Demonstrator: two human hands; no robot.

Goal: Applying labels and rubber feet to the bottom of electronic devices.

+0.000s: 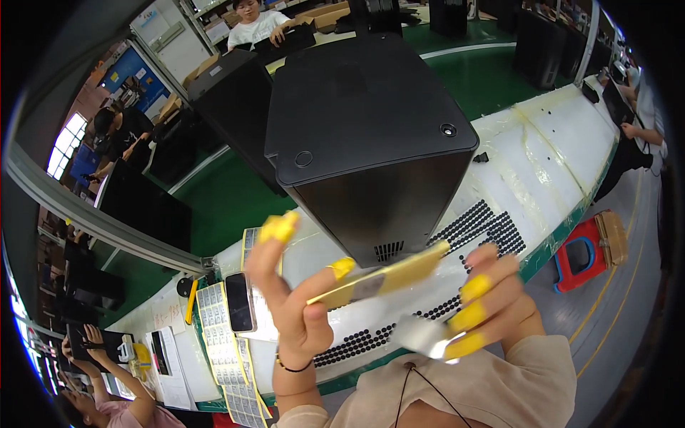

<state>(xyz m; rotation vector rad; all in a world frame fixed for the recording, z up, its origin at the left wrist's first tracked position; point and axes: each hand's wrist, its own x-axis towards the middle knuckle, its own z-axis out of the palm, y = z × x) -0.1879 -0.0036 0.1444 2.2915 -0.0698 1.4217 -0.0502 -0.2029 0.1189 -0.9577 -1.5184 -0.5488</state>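
1. A long, flat yellow backing strip with a grey label on it [382, 277] is held up in the air just in front of the tall black plastic speaker cabinet [371, 135], low against its near face, seemingly so the label can come off within reach of the cabinet.
2. The left hand [292, 299] pinches the strip's near end between thumb and a yellow-capped finger, with the forefinger lifted free.
3. The right hand [485, 307], its fingertips in yellow rubber cots, curls loosely beside the strip's far end; it pinches a small shiny silver sheet [421, 335] below the strip, probably peeled film kept clear of the adhesive.
4. Rows of small black round pads [478, 225] lie on the white table [564, 135] in front of the cabinet.
5. Left of the cabinet lie printed label sheets [217, 335] and a dark phone [239, 302], both within arm's reach.
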